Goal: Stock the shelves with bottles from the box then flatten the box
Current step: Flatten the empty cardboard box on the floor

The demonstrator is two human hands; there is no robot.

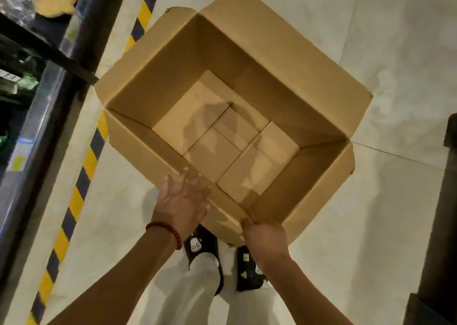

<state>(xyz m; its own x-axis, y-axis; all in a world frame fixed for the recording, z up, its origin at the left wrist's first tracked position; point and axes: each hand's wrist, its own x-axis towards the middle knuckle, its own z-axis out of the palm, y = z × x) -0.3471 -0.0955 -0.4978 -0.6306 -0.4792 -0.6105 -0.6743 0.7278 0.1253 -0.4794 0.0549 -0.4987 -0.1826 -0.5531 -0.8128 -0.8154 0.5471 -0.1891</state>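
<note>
The shelf at the left is cut off by the frame edge and blurred; dark posts and rails show, with something green and something yellow on it, but what these are cannot be made out, and no bottle can be told for certain; a dark block at the right edge is also cut off. The fingers of the right hand are hidden behind the box wall; only its back and thumb show, at the near corner, so it appears to grip the rim there, fingers out of sight. The left hand is motion-blurred; its fingers are spread and straight, lying against the near-left wall and flap, holding nothing.

The box is plain brown cardboard, held up over the pale tiled floor in front of the person, tilted with a corner toward the camera; its four top flaps are folded outward; the inside has no contents; the bottom flaps overlap in a pinwheel, closed, with hand shadows across them. A red bead bracelet circles the left wrist; black slippers and pale trousers show below; a yellow-and-black stripe runs along the floor beside the shelf.
</note>
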